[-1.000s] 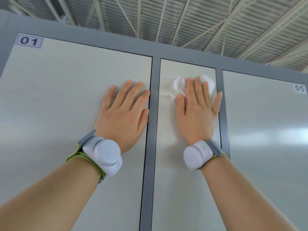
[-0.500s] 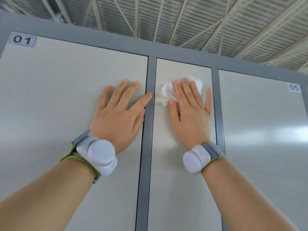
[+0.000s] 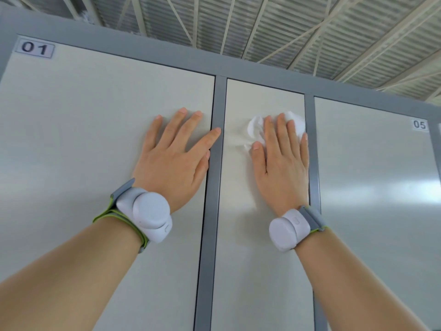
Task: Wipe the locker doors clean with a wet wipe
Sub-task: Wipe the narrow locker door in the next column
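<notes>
Right hand, fingers straight and released, presses a crumpled white wet wipe flat against the narrow middle locker door, near its top. Left hand lies flat and released on door 01, forefinger touching the grey divider.

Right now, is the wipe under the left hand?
No, the right hand presses the wipe against the middle door.

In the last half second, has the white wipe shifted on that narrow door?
Yes. The wet wipe under the right hand slid right, from near the left grey divider to the right grey divider.
</notes>
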{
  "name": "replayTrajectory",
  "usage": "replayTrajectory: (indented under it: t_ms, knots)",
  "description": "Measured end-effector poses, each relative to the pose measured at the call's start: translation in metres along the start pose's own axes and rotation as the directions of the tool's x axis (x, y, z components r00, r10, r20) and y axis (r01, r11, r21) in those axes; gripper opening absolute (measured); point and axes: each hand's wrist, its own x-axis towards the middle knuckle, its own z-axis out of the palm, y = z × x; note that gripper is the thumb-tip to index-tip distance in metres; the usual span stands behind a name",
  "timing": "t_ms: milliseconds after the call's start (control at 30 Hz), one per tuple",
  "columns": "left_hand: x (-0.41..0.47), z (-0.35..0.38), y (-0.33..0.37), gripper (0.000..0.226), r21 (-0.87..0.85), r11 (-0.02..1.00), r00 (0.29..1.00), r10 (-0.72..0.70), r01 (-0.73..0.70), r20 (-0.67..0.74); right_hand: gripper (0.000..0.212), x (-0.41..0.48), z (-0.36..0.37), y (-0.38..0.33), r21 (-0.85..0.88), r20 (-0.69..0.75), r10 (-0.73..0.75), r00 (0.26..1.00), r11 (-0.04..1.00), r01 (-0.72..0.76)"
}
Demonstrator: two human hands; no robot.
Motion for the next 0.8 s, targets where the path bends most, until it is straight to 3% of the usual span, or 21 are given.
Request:
replayTrajectory:
  t_ms: [100,300,500,667,800]
  knots:
    - [0.001,0.0,-0.001,0.046,-0.01,1.0,1.0,-0.001,0.001,-0.004,0.06,-0.006,-0.003,0.006,0.04,-0.007,-0.056,0.998,0.998,0.057]
    - [-0.001,0.001,-0.001,0.046,-0.024,1.0,1.0,-0.003,0.003,-0.007,0.068,-0.001,-0.002,0.004,0.052,-0.012,0.143,0.99,0.988,-0.142]
    - [0.0,0.001,-0.001,0.046,-0.025,1.0,1.0,-0.008,0.008,-0.012,0.061,-0.012,-0.002,-0.013,0.041,0.06,-0.058,0.997,0.998,0.056]
    - [0.0,0.002,-0.001,0.045,-0.024,1.0,1.0,-0.002,0.001,-0.031,0.061,-0.01,-0.007,-0.006,0.001,0.107,-0.097,0.989,0.995,0.097]
    - [0.0,0.002,-0.001,0.045,-0.03,1.0,0.999,0.007,-0.008,-0.033,0.071,0.001,-0.008,-0.003,0.026,0.11,0.069,0.992,0.997,-0.072]
